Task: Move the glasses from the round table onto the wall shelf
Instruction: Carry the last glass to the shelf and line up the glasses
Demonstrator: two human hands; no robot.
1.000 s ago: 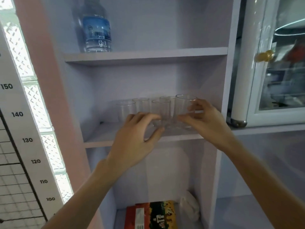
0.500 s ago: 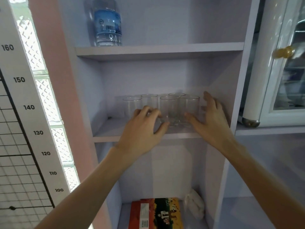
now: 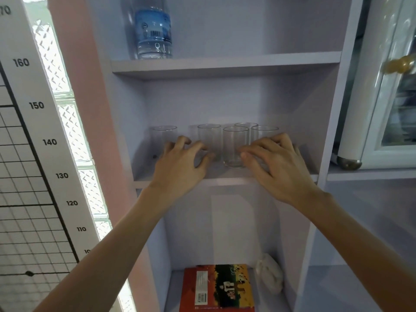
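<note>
Now five clear glasses [image 3: 235,147] upright on wall shelf [image 3: 225,175]. Left hand [image 3: 180,168] and right hand [image 3: 279,167] before them, fingers curled loosely apart, gripping nothing.

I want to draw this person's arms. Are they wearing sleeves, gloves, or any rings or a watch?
No sleeves show: both forearms are bare all the way to the bottom of the picture. The left hand and right hand have no gloves, and I see no rings, watch or bracelet on either. Fingernails look short and plain. So draw two bare arms with bare hands and nothing worn on them.
</note>
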